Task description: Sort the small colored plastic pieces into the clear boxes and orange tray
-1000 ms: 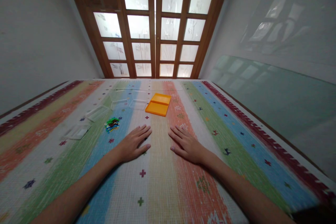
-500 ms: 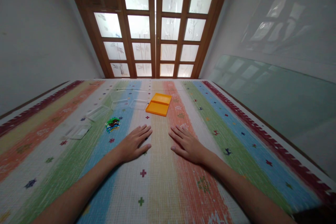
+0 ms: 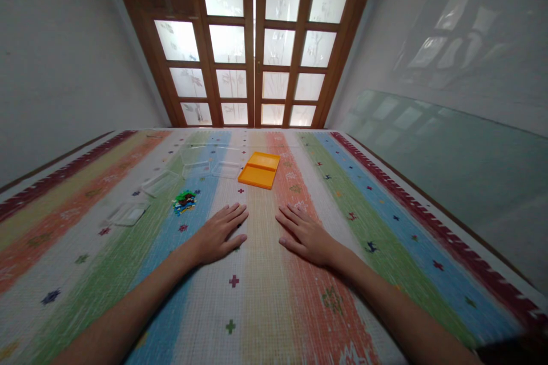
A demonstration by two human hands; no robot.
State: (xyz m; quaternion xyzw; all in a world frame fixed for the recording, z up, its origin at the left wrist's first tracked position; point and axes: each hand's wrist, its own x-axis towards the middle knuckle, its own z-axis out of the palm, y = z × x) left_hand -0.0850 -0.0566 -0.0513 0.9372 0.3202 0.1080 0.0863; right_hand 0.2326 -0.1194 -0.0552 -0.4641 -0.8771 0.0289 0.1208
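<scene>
The left hand (image 3: 221,235) and right hand (image 3: 307,236) lie palm down on the striped cloth (image 3: 265,274), fingers loosely extended, holding nothing. The orange tray (image 3: 257,177) lies beyond both, centred on the gap between them and about equally near each, its long axis running far and slightly right. The colourful pile (image 3: 185,202) lies farther left, nearer the left hand.

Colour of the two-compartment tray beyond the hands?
The tray is plain yellow-orange; it shows best in the head view.

view edged left — slightly, it seems
</scene>
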